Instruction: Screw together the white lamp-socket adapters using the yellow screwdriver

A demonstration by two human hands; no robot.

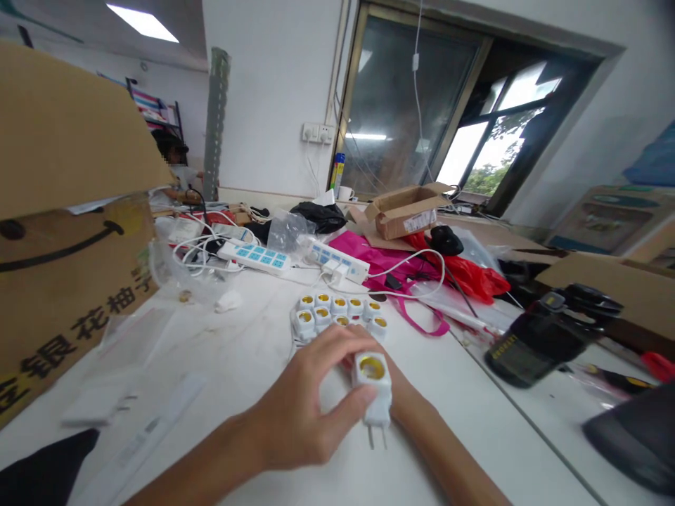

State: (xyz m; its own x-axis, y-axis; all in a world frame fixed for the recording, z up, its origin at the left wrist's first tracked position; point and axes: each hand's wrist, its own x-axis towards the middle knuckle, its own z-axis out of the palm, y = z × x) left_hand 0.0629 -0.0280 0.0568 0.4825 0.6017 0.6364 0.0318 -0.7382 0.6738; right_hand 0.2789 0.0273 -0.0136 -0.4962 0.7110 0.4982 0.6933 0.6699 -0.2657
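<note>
On the white table [237, 351] near its front edge, left hand [303, 418] closed round a white lamp-socket adapter [373, 393], brass socket up, prongs toward the wearer, right hand [405, 395] mostly hidden behind it, grip not discernible, cluster of like adapters [337, 314] just beyond, power strip [254, 256] farther back.

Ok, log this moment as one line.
left hand: grips socket adapter, socket facing up | right hand: mostly hidden behind it | table: cluster of adapters
</note>
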